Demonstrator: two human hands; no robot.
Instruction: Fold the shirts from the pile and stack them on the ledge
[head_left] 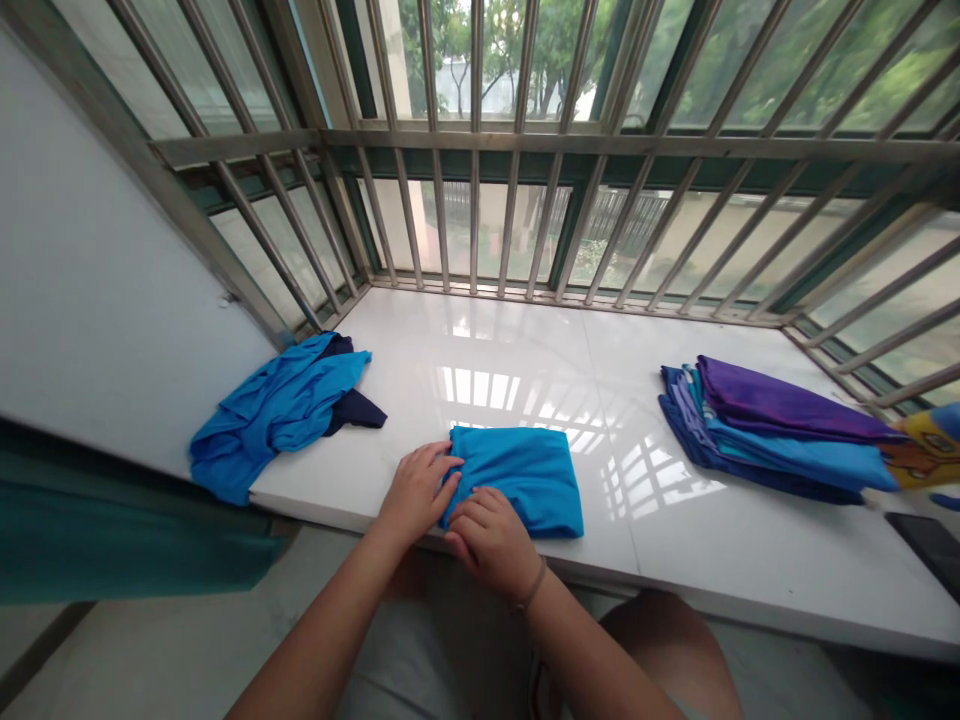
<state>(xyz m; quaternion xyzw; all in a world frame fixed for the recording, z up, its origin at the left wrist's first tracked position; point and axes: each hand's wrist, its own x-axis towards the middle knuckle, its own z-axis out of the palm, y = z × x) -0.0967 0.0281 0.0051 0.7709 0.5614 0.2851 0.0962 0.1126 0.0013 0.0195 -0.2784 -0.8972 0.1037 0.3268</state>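
A folded bright blue cloth (525, 480) lies flat near the front edge of the white sill. My left hand (420, 490) rests at its left edge, fingers slightly apart, the fingertips touching the fabric. Over the cloth's lower left corner is my right hand (491, 535), its fingers curled and the thumb near the front edge; what is under those fingers, if anything, is hidden. To the left, a crumpled blue cloth (277, 410) lies with a dark navy piece (356, 410) partly beneath it.
At the right is a stack of folded garments (780, 430), purple on top, beside a yellow patterned item (926, 445). A dark flat object (926, 550) lies by the right front edge. Metal bars (510, 220) stand behind the sill (630, 350); a green curtain (135, 530) hangs lower left.
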